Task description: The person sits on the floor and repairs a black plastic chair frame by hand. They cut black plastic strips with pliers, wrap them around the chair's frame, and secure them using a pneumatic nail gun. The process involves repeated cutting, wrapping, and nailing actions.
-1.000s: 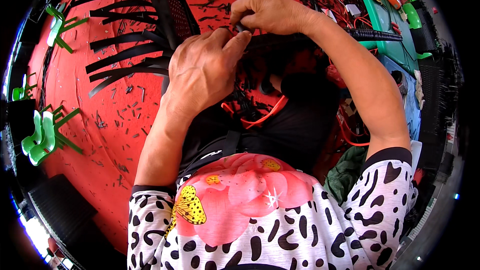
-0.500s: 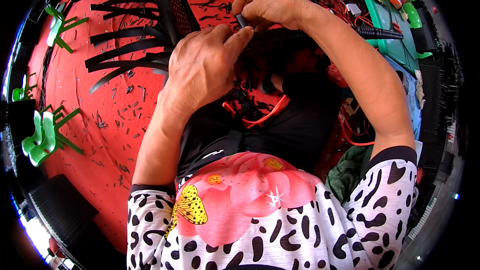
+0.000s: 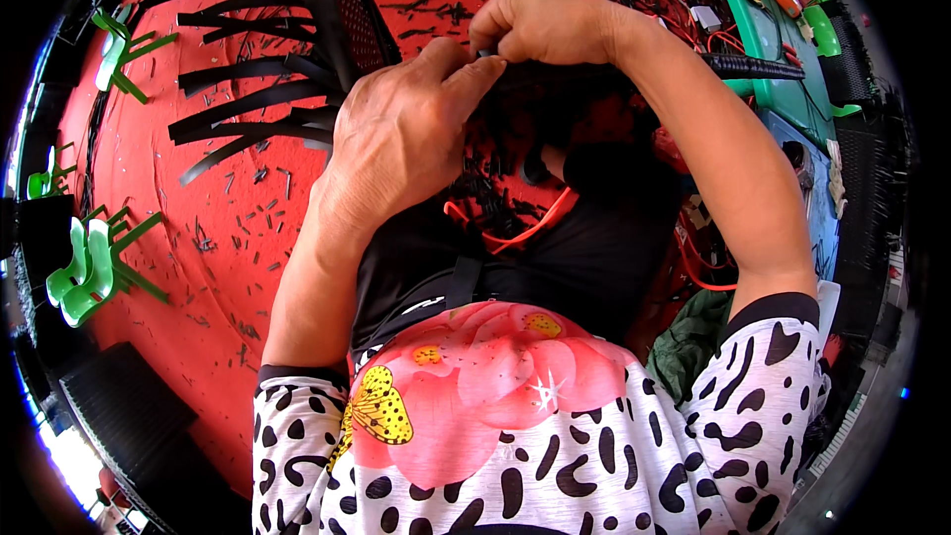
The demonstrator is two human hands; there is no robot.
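My left hand (image 3: 401,134) is curled over the edge of a black woven piece, its thumb pointing toward my right hand. From that piece, several flat black strips (image 3: 253,94) fan out to the left, and a perforated black panel (image 3: 349,25) rises beyond. My right hand (image 3: 550,25) is closed in a pinch just past my left thumb. A small grey-black strip end (image 3: 484,53) shows between the two hands; most of it is hidden by the fingers. Beyond my right forearm juts a dark, tightly wrapped edge (image 3: 753,66), apparently part of the same piece.
Short black scraps (image 3: 263,176) litter the red floor (image 3: 188,267). Green-and-white chairs (image 3: 84,272) stand at the left. To the right is a green table (image 3: 792,89) with small items. An orange-red band (image 3: 525,228) lies by my lap, a dark green cloth (image 3: 688,342) beside me.
My right hand has come down and closer to my left thumb, and the strip end between them now shows less. My left hand has barely moved.
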